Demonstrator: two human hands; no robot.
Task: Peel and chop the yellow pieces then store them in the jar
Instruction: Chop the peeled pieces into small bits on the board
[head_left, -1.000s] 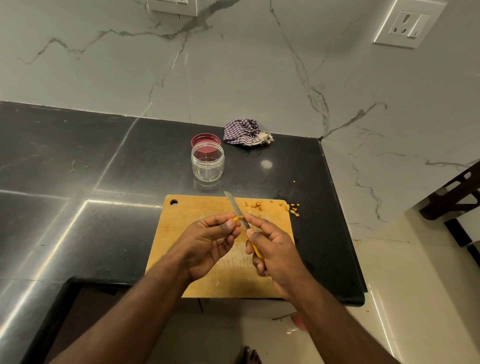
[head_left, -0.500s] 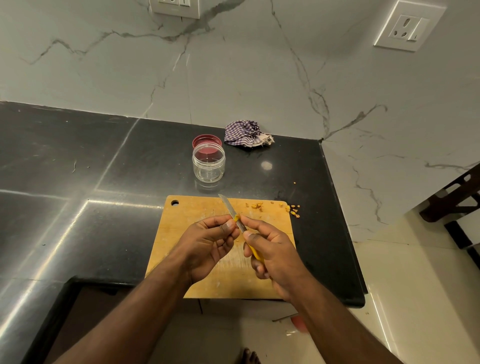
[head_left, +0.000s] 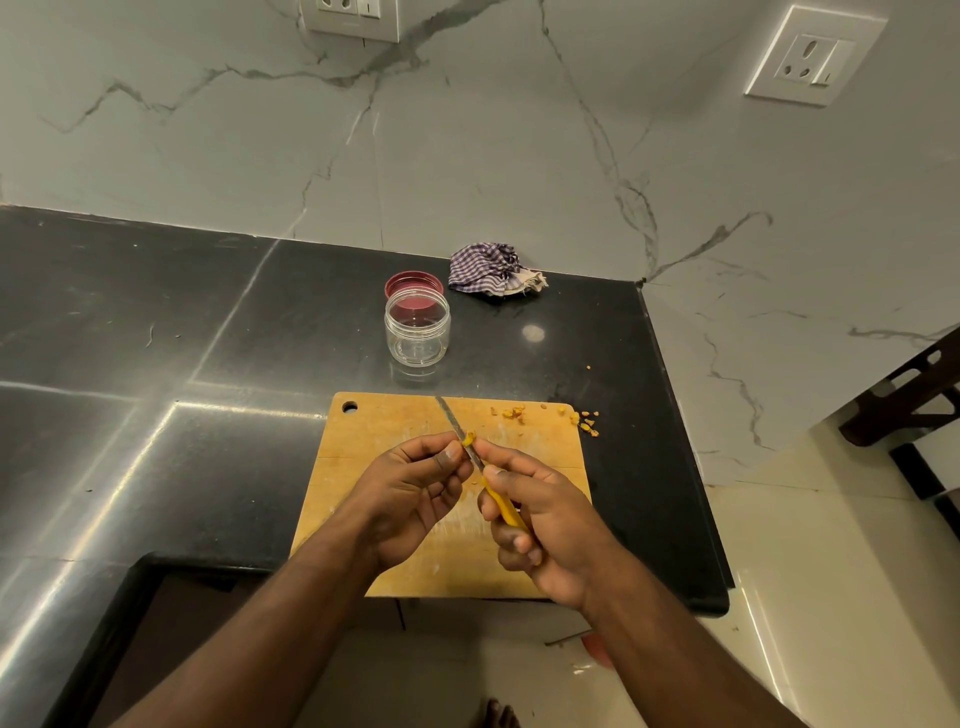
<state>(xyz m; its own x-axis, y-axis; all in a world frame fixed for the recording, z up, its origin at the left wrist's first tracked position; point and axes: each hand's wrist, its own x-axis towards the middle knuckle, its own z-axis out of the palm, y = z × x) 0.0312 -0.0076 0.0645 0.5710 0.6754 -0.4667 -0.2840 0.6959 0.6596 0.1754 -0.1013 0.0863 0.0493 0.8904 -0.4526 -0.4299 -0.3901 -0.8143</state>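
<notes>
— What do you have in your hands at this moment?

— My right hand (head_left: 540, 525) grips the knife (head_left: 480, 470) by its yellow handle, with the fingers curled around it. The blade points away from me and a little to the left, and it passes between my two hands. My left hand (head_left: 415, 488) pinches a small yellow piece (head_left: 469, 439) at the fingertips, and this piece touches the blade. Both hands are above the wooden cutting board (head_left: 395, 426).

— And the other yellow bits, where are they?

— Some small scraps (head_left: 511, 413) lie on the far part of the board, beyond my right hand. A few more crumbs (head_left: 587, 422) are at the far right corner of the board, partly on the black counter (head_left: 156, 364).

— Where is the jar?

— The clear jar (head_left: 417, 328) stands upright on the counter, beyond my left hand and just past the far edge of the board. It is open, and I see nothing inside it. Its red lid (head_left: 414, 285) lies directly behind it, touching or almost touching; I cannot tell which.

— Anything else near you?

— A crumpled checked cloth (head_left: 493, 270) lies further away, to the right of the lid, close to the marble wall (head_left: 467, 156).
</notes>
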